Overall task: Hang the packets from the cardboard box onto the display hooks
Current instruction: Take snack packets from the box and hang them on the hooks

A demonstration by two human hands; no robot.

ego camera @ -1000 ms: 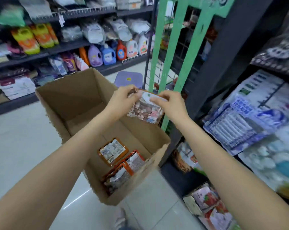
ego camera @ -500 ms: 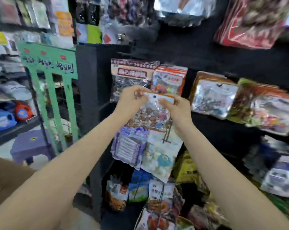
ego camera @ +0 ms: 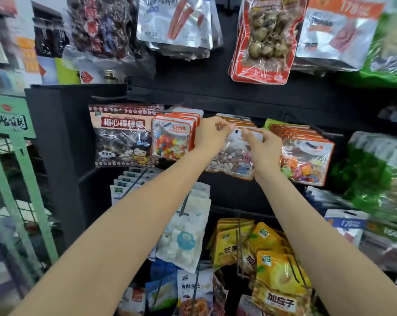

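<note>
- Hands are reaching up to the middle row of the black display rack: the left hand (ego camera: 212,135) is pinching the top left corner of a clear packet (ego camera: 233,159) of pale and brown pebble-like sweets, its fingers curled on the white header.
- The right hand (ego camera: 265,148) is pinching the header's top right corner, thumb and forefinger closed on the card.
- The packet is hanging upright between both hands, in front of a stack of orange-topped packets (ego camera: 236,122) on the same hook.
- A jelly-bean packet (ego camera: 172,140) is sitting just left of the left hand, and an orange-edged candy packet (ego camera: 306,156) is hanging just right of the right hand.
- Yellow packets (ego camera: 277,281) are hanging lower down, and a green stand (ego camera: 15,160) is standing at the far left.
</note>
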